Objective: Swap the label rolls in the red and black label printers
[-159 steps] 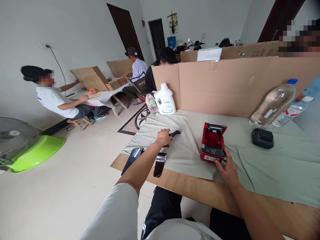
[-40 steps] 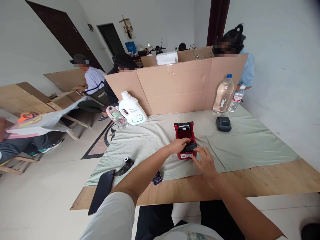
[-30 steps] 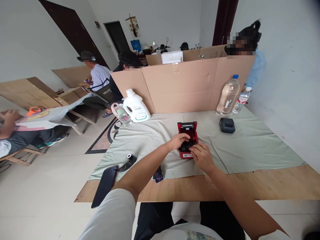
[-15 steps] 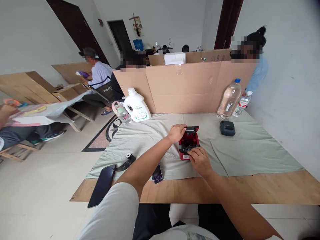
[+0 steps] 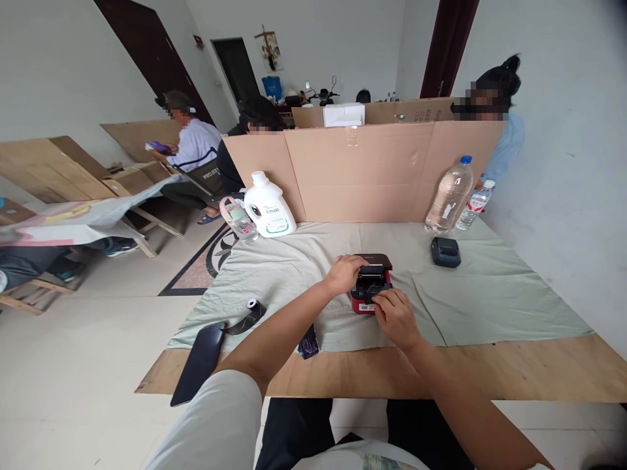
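Note:
A small red and black label printer (image 5: 358, 305) stands on the cloth in front of me, its lid (image 5: 376, 260) partly lowered over the black interior. My left hand (image 5: 344, 275) grips the lid's left edge with closed fingers. At the front right corner, my right hand (image 5: 398, 318) has its fingers curled together on the printer's front edge. Whether a strip is pinched there is hidden. Left of my left forearm lie a black ribbon roll (image 5: 253, 312), partly unwound, and a dark flat tablet-like slab (image 5: 200, 365). A crumpled black strip (image 5: 308, 344) lies between my forearms.
A cardboard panel (image 5: 362, 176) borders the table's back. White detergent jug (image 5: 269, 209) and pink-handled bottle (image 5: 240, 222) stand back left; two clear bottles, one large (image 5: 448, 196), and a black device (image 5: 445, 252) stand right. People sit beyond and at a left table (image 5: 98, 225).
The printer's lid has swung down from nearly upright to partly closed, with my left hand moving slightly down and nearer. My right hand stays at the front edge, shifted slightly right.

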Demonstrator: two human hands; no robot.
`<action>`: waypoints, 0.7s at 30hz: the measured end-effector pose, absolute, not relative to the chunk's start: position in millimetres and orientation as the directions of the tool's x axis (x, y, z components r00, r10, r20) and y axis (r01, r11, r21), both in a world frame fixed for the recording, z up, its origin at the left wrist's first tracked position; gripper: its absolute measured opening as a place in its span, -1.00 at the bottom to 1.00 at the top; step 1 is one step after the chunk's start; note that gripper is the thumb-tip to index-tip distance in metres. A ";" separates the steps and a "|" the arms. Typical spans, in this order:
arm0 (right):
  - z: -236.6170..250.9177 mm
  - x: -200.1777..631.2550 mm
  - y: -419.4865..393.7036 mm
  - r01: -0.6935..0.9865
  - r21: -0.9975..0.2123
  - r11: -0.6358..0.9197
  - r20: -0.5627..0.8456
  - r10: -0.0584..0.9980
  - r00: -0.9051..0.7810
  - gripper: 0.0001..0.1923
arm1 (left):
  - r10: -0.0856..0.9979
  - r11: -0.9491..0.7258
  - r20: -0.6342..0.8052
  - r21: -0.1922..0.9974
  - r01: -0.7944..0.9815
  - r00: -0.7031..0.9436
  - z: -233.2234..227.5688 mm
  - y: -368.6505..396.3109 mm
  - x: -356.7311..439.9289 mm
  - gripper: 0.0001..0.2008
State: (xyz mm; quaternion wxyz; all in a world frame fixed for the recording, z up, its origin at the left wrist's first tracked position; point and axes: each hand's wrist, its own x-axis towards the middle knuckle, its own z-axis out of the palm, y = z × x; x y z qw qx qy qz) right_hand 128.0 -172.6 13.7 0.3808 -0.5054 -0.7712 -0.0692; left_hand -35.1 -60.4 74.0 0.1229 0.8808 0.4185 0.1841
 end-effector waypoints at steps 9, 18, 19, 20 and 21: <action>9.8 125.9 -173.3 0.840 -0.259 0.477 0.668 0.717 -0.201 -0.79 | 0.727 -0.686 0.226 0.279 0.672 0.648 57.2 -65.6 -38.9 -0.58; 8.4 151.7 -159.5 0.898 -0.204 0.390 0.554 0.802 -0.222 -0.31 | 0.722 -0.692 0.191 0.205 0.693 0.665 59.0 -89.6 -42.5 -0.68; 8.9 156.2 -156.5 0.902 -0.190 0.389 0.524 0.817 -0.242 -0.28 | 0.713 -0.700 0.174 0.206 0.683 0.679 60.8 -92.4 -44.8 -0.66; 9.8 160.0 -153.9 0.902 -0.179 0.392 0.492 0.830 -0.263 -0.30 | 0.698 -0.715 0.157 0.205 0.668 0.699 62.2 -94.9 -47.5 -0.58; 11.1 162.7 -151.8 0.902 -0.174 0.396 0.463 0.841 -0.280 -0.33 | 0.680 -0.731 0.145 0.201 0.652 0.719 62.9 -97.1 -50.3 -0.46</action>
